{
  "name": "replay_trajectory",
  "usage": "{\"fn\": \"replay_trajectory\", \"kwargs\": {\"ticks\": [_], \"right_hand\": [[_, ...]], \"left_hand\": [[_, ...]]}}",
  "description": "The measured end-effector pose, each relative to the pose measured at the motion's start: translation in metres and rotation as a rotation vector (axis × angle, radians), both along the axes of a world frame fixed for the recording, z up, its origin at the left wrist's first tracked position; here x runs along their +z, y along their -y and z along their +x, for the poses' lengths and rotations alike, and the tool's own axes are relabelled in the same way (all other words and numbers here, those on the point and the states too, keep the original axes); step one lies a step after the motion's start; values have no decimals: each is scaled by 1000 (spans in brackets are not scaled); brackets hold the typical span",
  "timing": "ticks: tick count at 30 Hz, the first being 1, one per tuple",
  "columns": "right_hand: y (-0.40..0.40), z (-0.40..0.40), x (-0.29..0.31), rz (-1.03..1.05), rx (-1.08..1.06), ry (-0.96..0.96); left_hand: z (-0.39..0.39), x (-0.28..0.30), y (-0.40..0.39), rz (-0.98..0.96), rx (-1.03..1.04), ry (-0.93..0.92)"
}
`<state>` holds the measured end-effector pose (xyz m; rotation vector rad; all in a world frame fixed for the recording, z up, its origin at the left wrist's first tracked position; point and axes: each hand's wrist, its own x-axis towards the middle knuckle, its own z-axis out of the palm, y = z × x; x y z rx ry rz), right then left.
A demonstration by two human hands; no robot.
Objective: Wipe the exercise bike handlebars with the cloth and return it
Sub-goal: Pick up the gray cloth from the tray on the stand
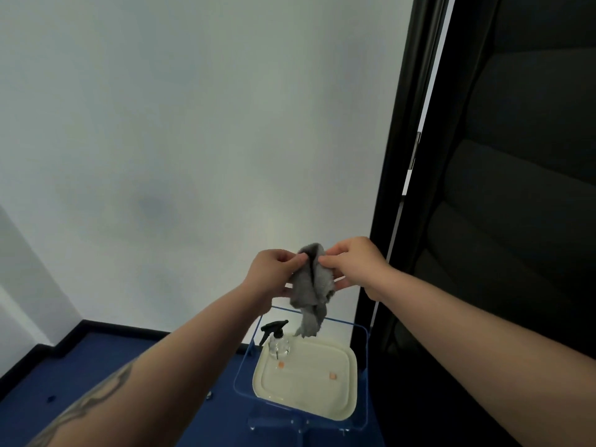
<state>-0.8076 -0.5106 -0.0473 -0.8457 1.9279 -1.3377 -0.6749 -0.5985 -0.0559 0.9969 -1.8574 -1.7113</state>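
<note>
Two bare forearms reach forward from the bottom corners of the view, the left one marked with a dark tattoo. They meet in the middle, where two hands hold one grey cloth up in the air in front of a pale wall. The left hand pinches the cloth's upper left edge, its fingers curled onto the fabric with the thumb behind. The right hand pinches the upper right edge in the same way, its fingers bent round a fold, with lower fingertips showing under the bunched material. The two hands sit close together, almost touching across the cloth. The cloth is crumpled, and one loose tail hangs down from it, ending just above the far edge of a cream tray.

That single tray rests on one small clear-topped stand with blue edges, directly below the hands. On the tray's far left corner stands one clear spray bottle with a black trigger head, upright. Two small orange marks show on the tray surface, one near the bottle, one toward the right side. The floor is dark blue, with a black skirting along the wall. A dark panel fills the right side
</note>
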Motion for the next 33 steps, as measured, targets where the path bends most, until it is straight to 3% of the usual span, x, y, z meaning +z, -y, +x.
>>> {"fn": "replay_trajectory", "kwargs": {"ticks": [9,12,16,24,28,33], "right_hand": [[-9,5,7,-95,93,-58],[-11,6,5,-139,105,-117],[-11,6,6,-179,90,-140],[2,43,6,-147,141,-316],[7,75,3,-149,218,-531],[14,129,1,-196,319,-594]], "left_hand": [[14,12,-9,337,-181,-208],[18,17,-9,369,-288,-232],[30,23,-7,178,-280,-124],[84,4,-1,-493,180,340],[130,-8,-9,-557,315,539],[203,-6,-37,-572,497,671]]}}
